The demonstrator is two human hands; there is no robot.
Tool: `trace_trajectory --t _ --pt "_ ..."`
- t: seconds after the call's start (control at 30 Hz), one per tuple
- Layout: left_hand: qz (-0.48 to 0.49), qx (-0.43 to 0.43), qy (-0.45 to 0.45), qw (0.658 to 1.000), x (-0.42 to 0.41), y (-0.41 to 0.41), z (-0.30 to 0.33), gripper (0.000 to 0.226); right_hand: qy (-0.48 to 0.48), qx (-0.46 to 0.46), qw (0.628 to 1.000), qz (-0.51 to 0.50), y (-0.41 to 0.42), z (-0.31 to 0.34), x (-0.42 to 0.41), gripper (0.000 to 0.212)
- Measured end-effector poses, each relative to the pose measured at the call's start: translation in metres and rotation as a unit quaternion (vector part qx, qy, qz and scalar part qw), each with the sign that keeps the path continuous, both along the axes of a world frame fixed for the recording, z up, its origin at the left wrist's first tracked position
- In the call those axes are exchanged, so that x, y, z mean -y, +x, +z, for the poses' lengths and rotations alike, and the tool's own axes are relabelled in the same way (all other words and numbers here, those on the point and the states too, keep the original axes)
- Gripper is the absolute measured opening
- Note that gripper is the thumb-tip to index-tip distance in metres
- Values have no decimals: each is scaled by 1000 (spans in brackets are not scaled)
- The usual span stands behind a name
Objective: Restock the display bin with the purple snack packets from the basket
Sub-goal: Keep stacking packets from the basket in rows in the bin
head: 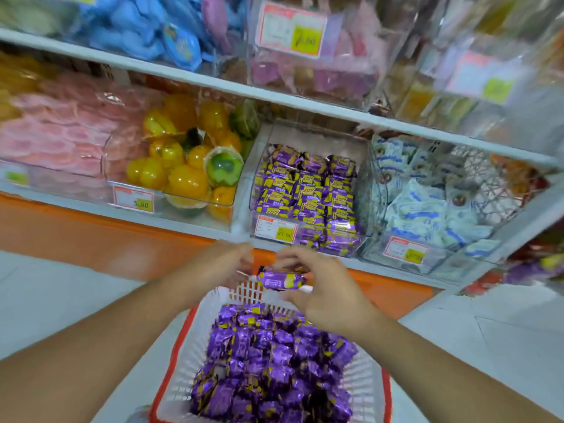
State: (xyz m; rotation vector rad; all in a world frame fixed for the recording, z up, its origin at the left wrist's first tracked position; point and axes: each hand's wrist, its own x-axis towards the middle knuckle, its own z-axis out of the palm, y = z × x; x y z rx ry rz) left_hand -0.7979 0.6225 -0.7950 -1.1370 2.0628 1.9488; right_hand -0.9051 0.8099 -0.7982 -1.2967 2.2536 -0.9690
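On the far left of the lower shelf (195,82) sits a bin of pink packets (58,135); next to it is a clear bin of yellow jelly cups (177,166) with a price tag (133,200) on its front; then comes the display bin (308,236), a clear box with rows of purple snack packets (308,190) inside and its own tag (276,228) in front; to the right of that is a bin of white and blue packets (427,209).

Below the shelf, the left hand (227,265) reaches forward with its fingers bent, and its fingertips are hidden, so I cannot tell if it holds anything; just beside it, one purple packet (280,279) is in the air above the far rim of the basket and below the display bin; the right hand (320,285) pinches this packet with its thumb under it and its fingers over it; the two hands are close together.

At the bottom, the white basket (183,380) with a red rim sits on the pale floor (61,300); it is full of loose purple packets (268,367).
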Motion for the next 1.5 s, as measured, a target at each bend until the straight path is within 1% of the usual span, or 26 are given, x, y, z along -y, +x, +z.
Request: trace_trajectory --t 0.07,0.1,0.17,0.23,0.27,0.4,0.47,0.53,0.63,0.67,0.7,0.73,0.77,0.8,0.83,0.87,0.9,0.93,1.0,1.1,1.2,1.27,1.37,1.43,1.5 --pt "-17 -61 101 993 -7 -2 32 37 -50 -55 997 -2 -4 27 -9 71" --pt "-39 -87 134 986 -10 -1 44 36 -68 -77 995 1 -6 36 -12 76" --pt "-72 -130 168 975 -15 3 58 36 -95 -101 990 12 -8 48 -14 84" --pt "-56 -163 177 969 -20 0 61 40 -117 -113 987 13 -11 54 -11 88" --pt "-43 -173 167 970 -22 -4 59 40 -130 -118 984 10 -13 55 -10 87" --pt "-14 -204 132 970 -23 -19 58 30 -165 -131 978 -1 -21 54 -5 77" --pt "-5 -209 103 972 -18 -26 55 27 -152 -151 977 3 -29 52 -4 68" --pt "5 -207 68 976 -13 -34 55 30 -142 -180 973 6 -40 49 -1 58" --pt "5 -208 6 978 -7 -49 56 34 -142 -197 970 -30 -54 46 9 54" --pt "14 -213 -43 976 -4 -55 56 35 -141 -196 969 -49 -59 45 15 54" --pt "21 -220 -120 968 2 -59 54 35 -138 -201 968 -66 -67 45 22 54" --pt "23 -231 -221 947 10 -62 51 34 -132 -206 966 -81 -76 44 30 53" --pt "18 -239 -335 911 18 -64 48 34 -119 -202 968 -94 -86 43 40 51" --pt "5 -237 -442 865 27 -65 46 38 -103 -187 971 -105 -97 41 51 49" --pt "-11 -221 -516 827 36 -66 42 43 -84 -171 975 -114 -109 39 64 46" --pt "-27 -191 -554 810 44 -68 36 49 -66 -163 977 -121 -121 36 78 44" --pt "-40 -156 -566 808 49 -68 31 57 -49 -165 977 -123 -132 31 93 43" --pt "-55 -126 -561 816 54 -69 25 65 -33 -171 977 -122 -143 25 109 42" --pt "-90 -98 -550 824 56 -70 12 74 -6 -190 975 -119 -162 13 138 43" --pt "-99 -93 -567 812 52 -69 4 75 8 -219 969 -117 -181 -1 167 41" --pt "-91 -103 -574 808 49 -71 1 74 -1 -236 964 -119 -186 -6 178 31" --pt "-91 -103 -576 806 48 -72 0 75 -10 -236 965 -118 -187 -8 179 24" --pt "-91 -98 -573 809 47 -71 0 75 -21 -228 967 -107 -188 -12 173 21" --pt "-91 -96 -578 805 46 -69 2 74 -34 -247 963 -105 -184 -12 166 24" --pt "-90 -97 -580 804 45 -69 2 72 -15 -252 963 -95 -179 -11 160 35"
